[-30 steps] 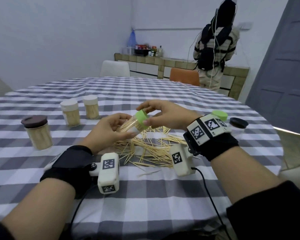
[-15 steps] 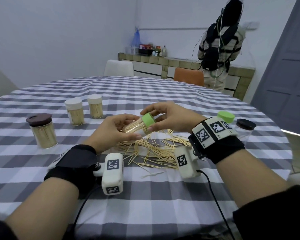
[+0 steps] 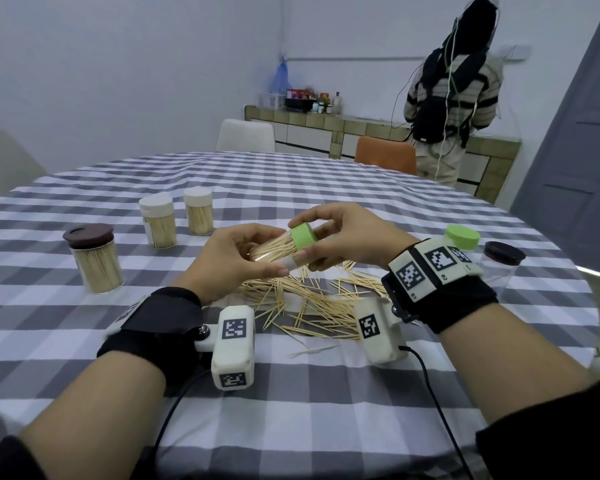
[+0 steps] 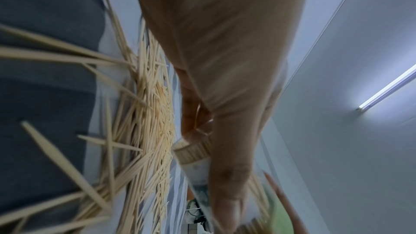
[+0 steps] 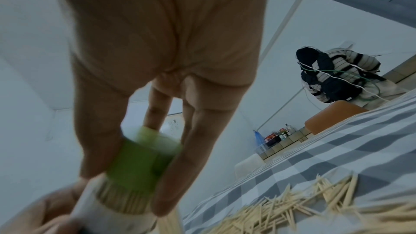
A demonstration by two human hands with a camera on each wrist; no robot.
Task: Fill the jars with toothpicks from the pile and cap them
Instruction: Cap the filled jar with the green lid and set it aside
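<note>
Now the left hand [image 3: 238, 258] is holding a clear jar [image 3: 278, 252] full of toothpicks, tilted almost on its side above the toothpick pile [image 3: 305, 306], with its fingers [image 3: 274, 271] curling round the jar body. The right hand [image 3: 347, 237] is gripping the green cap [image 3: 303, 234] on the mouth of this jar, its fingers clamping on the cap rim. In the right wrist view the cap [image 5: 139, 163] is looking blurred.

The pile is lying on the desk [image 3: 326, 427], which is wearing a grey and white checked cloth. To the left, three filled and capped jars are standing upright: a brown-lidded jar [image 3: 94, 258] and two white-capped jars [image 3: 158, 220]. To the right, partly behind the right wrist, a green-capped jar [image 3: 461, 237] and a dark-lidded jar [image 3: 503, 261] are standing. Another person [image 3: 454, 95] is standing far behind, at the counter.
</note>
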